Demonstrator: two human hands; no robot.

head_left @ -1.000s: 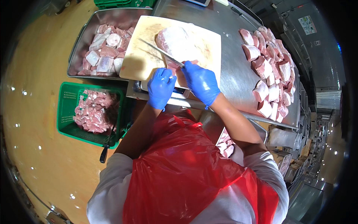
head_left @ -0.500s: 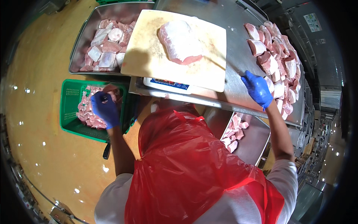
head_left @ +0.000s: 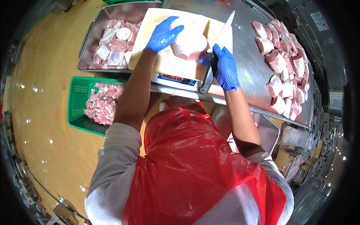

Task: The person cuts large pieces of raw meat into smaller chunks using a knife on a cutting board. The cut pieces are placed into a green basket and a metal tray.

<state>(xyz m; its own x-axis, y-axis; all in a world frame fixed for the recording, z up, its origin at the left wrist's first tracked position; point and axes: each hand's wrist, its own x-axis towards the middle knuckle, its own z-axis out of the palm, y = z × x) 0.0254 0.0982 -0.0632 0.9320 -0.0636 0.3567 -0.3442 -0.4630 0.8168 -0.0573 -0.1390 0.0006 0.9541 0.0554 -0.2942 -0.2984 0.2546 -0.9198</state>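
A large pale piece of raw meat (head_left: 189, 39) lies on the cream cutting board (head_left: 165, 62). My blue-gloved left hand (head_left: 163, 35) grips its left side, thumb and fingers over the surface. To the right of the meat, my blue-gloved right hand (head_left: 225, 69) is closed on a knife (head_left: 210, 71). Its black handle hangs toward me, while the bare blade points up and away past the board's right side. The blade appears apart from the meat. Under the board's near edge sits a scale (head_left: 176, 80) with a lit display.
Beyond the board to the left, a steel tub (head_left: 85, 48) holds cut meat. A green basket (head_left: 77, 112) of trimmings stands below it. Several meat chunks (head_left: 287, 67) are heaped on the steel table (head_left: 245, 60) at right. Another steel tub (head_left: 268, 131) is partly behind my right arm.
My left hand has moved from over the green basket up to the meat on the board. My right hand has come left from beside the meat pile, and a knife now shows in it.
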